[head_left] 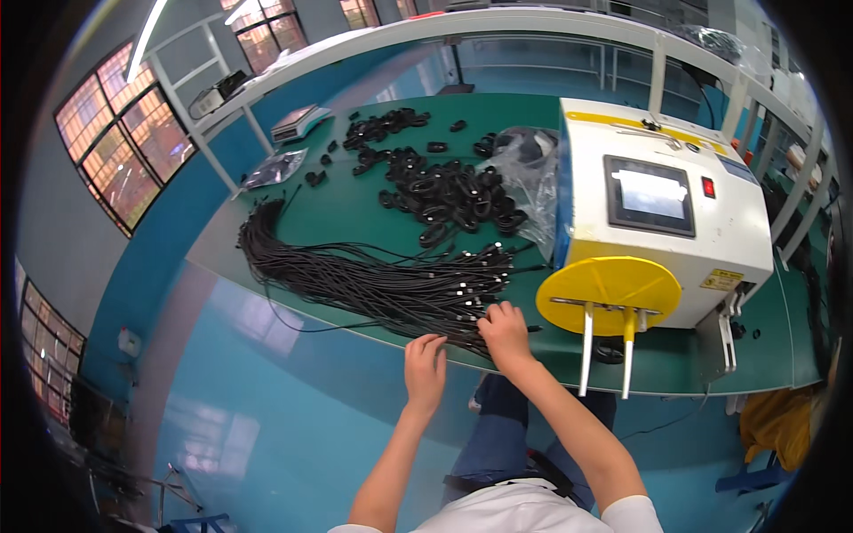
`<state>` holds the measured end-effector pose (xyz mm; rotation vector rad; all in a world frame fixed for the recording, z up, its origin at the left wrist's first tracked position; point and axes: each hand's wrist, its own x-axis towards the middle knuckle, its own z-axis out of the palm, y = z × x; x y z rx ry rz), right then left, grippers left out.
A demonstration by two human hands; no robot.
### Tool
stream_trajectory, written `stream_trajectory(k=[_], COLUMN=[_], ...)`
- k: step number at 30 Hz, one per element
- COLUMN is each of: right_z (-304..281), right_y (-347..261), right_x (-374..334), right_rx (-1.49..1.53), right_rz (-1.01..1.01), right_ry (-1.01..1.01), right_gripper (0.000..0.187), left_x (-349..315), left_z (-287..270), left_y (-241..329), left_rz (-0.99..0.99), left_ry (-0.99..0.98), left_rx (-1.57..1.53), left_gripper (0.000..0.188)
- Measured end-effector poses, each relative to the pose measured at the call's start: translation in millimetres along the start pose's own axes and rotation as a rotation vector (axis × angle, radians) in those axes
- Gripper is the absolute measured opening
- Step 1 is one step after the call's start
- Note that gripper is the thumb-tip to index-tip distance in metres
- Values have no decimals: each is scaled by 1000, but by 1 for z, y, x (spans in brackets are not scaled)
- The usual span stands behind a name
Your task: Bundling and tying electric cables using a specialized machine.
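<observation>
A long bundle of black cables (355, 284) lies across the green table, its ends with small silvery connectors gathered toward the machine. My right hand (505, 336) is at the near side of those ends, fingers curled round a black cable; one tip pokes out to its right. The grip itself is partly hidden by the hand. At the table's front edge, my left hand (426, 366) hovers beside the bundle with fingers bent and a gap between them. Nothing shows in it.
A white machine (577, 195) with a screen and a yellow disc (609, 289) bearing two prongs stands at right. Coiled black cables (444, 191) are heaped behind the bundle, beside clear plastic bags (524, 169). A small scale (299, 123) sits at the far left.
</observation>
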<state>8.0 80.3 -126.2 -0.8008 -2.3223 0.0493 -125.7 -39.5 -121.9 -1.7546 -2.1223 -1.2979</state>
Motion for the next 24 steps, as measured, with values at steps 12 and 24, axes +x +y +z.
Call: stream_trajectory(k=[12, 24], right_z=[-49, -211], right_y=[-14, 4], right_x=[-21, -159], right_rx=[331, 762], right_rz=[156, 907], right_ry=[-17, -43], right_gripper=[8, 8], left_x=[13, 32], left_z=[2, 6], left_y=[-23, -56], left_rz=[-104, -89], left_ry=[28, -24], left_rx=[-118, 52], left_gripper=[48, 65])
